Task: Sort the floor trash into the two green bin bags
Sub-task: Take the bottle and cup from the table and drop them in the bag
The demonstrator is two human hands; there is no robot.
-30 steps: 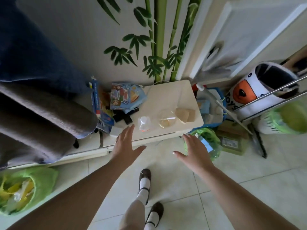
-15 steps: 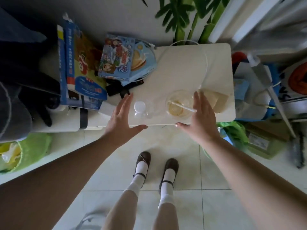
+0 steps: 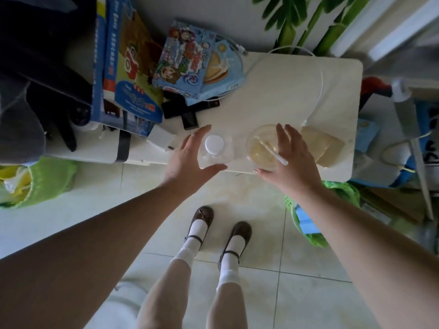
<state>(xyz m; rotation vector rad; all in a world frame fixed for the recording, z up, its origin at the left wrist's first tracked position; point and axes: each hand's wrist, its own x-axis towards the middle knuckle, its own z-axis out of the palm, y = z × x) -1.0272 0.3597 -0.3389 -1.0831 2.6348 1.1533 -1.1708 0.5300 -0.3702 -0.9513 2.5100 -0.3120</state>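
A clear plastic bottle with a white cap [image 3: 215,148] stands near the front edge of a white table [image 3: 285,91]. My left hand [image 3: 190,160] is spread around it, fingers on its left and thumb at its front, not visibly closed on it. A clear plastic cup with a pale drink and a white straw [image 3: 261,150] stands to the right. My right hand [image 3: 294,160] cups its right side with straight fingers. One green bin bag [image 3: 45,179] sits on the floor at the left, another green bin bag [image 3: 316,217] at the right under the table's edge.
Blue snack boxes [image 3: 190,67], a tall blue box [image 3: 123,74], black remotes [image 3: 187,110] and beige paper [image 3: 325,148] crowd the table. Dark clothing [image 3: 31,96] hangs at the left. A metal rack and boxes [image 3: 408,138] stand at the right. My shoes [image 3: 221,226] are on tiled floor.
I have leaned in over the table. Both hands moved forward from the table's edge to either side of the bottle and the cup.
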